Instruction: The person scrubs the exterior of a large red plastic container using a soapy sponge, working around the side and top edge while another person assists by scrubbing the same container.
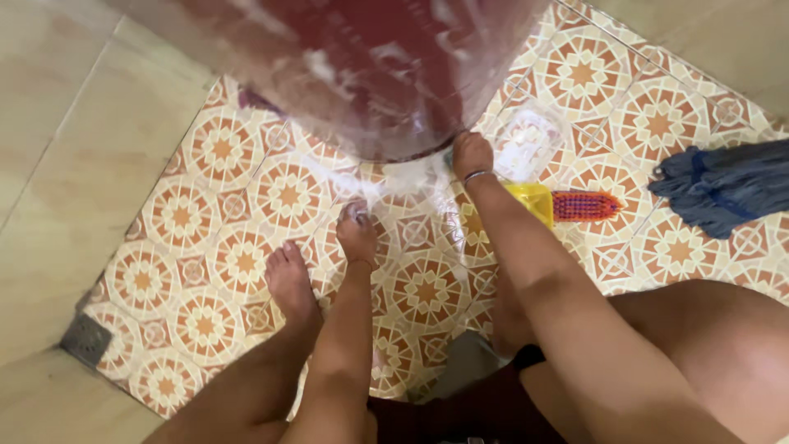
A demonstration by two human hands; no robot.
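**Hands at a soapy red tub on a patterned tile floor**

While the large red tub [362,74], foam-streaked, stands tilted at top centre, the left hand [357,232] reaches beneath it, fingers pressed together. The right hand [472,154] touches the tub's lower edge; its grip cannot be told. A yellow-handled brush [567,204] lies just beside; a blue mop [723,185] lies well apart.

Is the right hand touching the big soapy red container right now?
Touching. The head view shows the right hand pressed against the lower edge of the red container, no gap between them.

Patterned orange floor tiles [205,304], beige walls [49,148]
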